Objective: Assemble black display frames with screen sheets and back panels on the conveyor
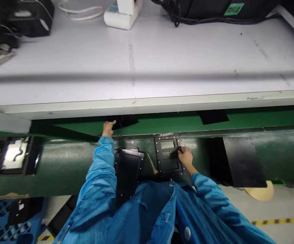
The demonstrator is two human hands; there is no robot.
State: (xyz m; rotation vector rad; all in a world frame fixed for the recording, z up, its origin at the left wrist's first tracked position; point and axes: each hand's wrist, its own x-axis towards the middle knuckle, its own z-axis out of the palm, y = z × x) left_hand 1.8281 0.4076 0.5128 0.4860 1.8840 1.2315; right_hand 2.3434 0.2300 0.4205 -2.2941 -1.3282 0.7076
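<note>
My left hand [108, 128] reaches forward under the white shelf and touches a black flat part [123, 121] lying on the upper green belt; its fingers are curled on the part's near edge. My right hand [185, 157] rests on the right edge of a black framed panel [168, 154] with a small grey window, lying on the dark green conveyor [65, 162]. The fingers pinch a small black thing at the panel's rim. A second black panel [128, 169] lies between my blue sleeves.
A white shelf [147, 64] spans above, carrying a white device [122, 13], black cables [200, 18] and black equipment [32, 18]. A large black plate [240, 161] lies on the conveyor at right. A blue crate [9, 220] stands at lower left. Yellow-black floor tape [279, 222] runs at right.
</note>
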